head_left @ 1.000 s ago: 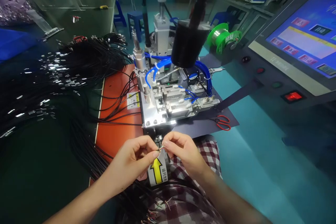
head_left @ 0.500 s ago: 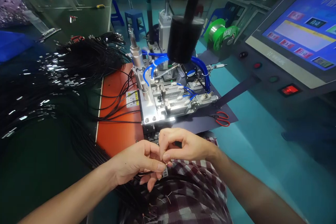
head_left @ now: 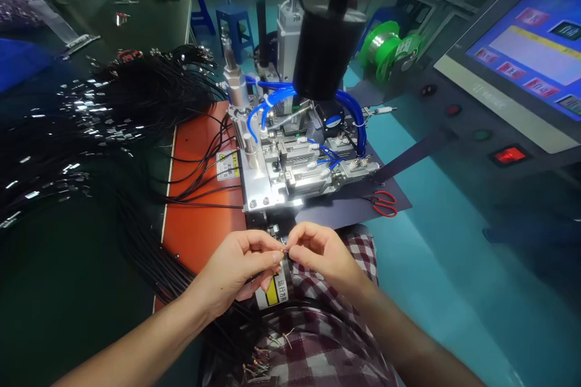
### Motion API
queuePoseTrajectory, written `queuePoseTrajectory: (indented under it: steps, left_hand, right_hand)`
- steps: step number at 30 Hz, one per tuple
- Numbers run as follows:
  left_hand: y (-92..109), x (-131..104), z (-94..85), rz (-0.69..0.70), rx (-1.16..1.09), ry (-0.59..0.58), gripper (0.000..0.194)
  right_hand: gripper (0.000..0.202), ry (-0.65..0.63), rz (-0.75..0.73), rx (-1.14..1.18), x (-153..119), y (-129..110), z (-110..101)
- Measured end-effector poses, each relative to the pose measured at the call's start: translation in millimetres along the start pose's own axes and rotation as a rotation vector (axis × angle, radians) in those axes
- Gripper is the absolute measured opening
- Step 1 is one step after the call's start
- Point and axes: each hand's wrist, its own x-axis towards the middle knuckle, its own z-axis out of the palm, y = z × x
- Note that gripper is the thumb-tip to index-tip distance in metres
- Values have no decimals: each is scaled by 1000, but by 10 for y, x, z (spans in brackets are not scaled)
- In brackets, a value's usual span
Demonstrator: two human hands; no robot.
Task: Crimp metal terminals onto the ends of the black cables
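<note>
In front of the machine, my left hand [head_left: 245, 263] and my right hand [head_left: 324, 254] meet fingertip to fingertip. Both pinch the thin wires [head_left: 285, 251] at a cable's end, with small copper-coloured and blue bits showing between them. The fingers hide most of that end. Below lie several black cables [head_left: 313, 308] across the checked cloth on my lap, their stripped, coloured ends [head_left: 258, 363] bunched low in view. A white and yellow label [head_left: 275, 291] shows just under my left fingers.
A metal machine [head_left: 308, 163] with blue air tubes stands on an orange-topped bench [head_left: 195, 227]. Red-handled scissors [head_left: 385, 203] lie at its right. Big bundles of black cables [head_left: 154, 84] fill the left. A control screen [head_left: 535, 42] stands right; a green wire spool [head_left: 384, 51] is behind.
My right hand has lowered its bent fingers and turned to a level pinch against the left fingertips. The left hand has risen slightly, uncovering more of the label. The view has shifted slightly.
</note>
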Motion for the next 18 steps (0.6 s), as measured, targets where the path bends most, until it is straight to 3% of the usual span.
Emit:
queuePoseTrajectory:
  steps: [10,15,18]
  left_hand:
    - [4,-12,-6,43,-61,15,20]
    - [-3,-3,8,37,-13,45,22]
    - [-17,1,29,44,39,97,22]
  right_hand:
    - [16,102,-27,-77,7,123,25]
    - [10,247,-100,-214,-37,-19,89]
    - [15,298,-76,-166,-53,-95,157]
